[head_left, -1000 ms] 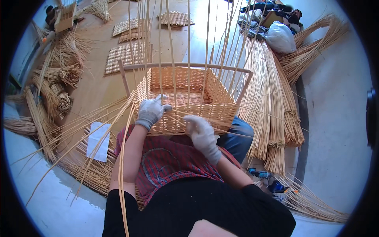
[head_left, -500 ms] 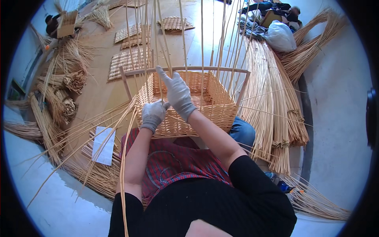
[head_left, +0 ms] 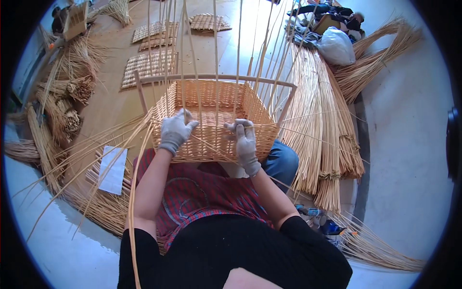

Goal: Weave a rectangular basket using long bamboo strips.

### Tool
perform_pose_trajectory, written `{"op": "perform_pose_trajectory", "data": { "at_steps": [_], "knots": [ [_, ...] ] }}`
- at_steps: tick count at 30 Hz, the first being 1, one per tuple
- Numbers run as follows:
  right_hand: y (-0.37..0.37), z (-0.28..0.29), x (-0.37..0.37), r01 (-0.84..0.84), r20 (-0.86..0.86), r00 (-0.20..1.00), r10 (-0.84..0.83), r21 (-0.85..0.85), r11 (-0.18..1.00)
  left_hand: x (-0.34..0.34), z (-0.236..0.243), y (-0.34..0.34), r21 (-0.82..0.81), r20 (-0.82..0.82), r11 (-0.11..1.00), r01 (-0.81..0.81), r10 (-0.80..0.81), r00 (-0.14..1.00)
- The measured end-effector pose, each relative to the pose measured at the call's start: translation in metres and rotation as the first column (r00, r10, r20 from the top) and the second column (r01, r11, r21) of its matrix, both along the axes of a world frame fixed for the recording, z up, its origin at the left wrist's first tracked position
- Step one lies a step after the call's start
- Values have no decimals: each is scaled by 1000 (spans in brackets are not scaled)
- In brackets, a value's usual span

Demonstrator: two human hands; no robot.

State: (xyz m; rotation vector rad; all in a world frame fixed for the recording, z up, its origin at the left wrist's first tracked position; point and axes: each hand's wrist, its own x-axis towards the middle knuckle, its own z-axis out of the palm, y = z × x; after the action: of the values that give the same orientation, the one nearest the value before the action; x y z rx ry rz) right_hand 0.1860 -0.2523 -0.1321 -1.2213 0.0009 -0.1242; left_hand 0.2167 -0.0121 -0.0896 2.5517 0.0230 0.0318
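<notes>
A rectangular wicker basket (head_left: 207,150) sits in front of my lap, its long upright stakes (head_left: 216,53) rising from the walls. My left hand (head_left: 175,133), in a pale grey work glove, is closed at the left part of the near rim, fingers round the foot of a stake. Farther right along that rim, my gloved right hand (head_left: 245,148) is closed on a thin wicker strand (head_left: 262,125). Another loose strand slants down across the near wall between the hands. Across the upright stakes lies a wooden stick frame (head_left: 207,76).
Woven panels (head_left: 148,67) lie on the floor ahead. Bundled wicker rods (head_left: 315,130) stretch along my right, with a white plastic bag (head_left: 337,45) beyond. More bundles (head_left: 67,108) and a paper sheet (head_left: 113,171) are at left. Two people (head_left: 353,21) (head_left: 60,19) are farther off.
My right hand has come down from the upright stakes and moved right along the near rim, now pinching a strand. My left hand has shifted slightly at the rim. The view has moved a little.
</notes>
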Motion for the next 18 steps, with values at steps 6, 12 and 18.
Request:
{"op": "perform_pose_trajectory", "data": {
  "at_steps": [6,12,18],
  "knots": [
    [28,50,-39,-142,124,979,164,-169,975,2,23,-25,-144,-84,946,-290,280,956],
    [-58,4,8,98,-95,989,-110,-128,987,-7,13,-41,-289,682,932,-216,359,637],
    [-43,20,9,206,-60,975,-215,-125,971,4,-3,-99,-713,-335,689,-132,-169,927]
  ]
}}
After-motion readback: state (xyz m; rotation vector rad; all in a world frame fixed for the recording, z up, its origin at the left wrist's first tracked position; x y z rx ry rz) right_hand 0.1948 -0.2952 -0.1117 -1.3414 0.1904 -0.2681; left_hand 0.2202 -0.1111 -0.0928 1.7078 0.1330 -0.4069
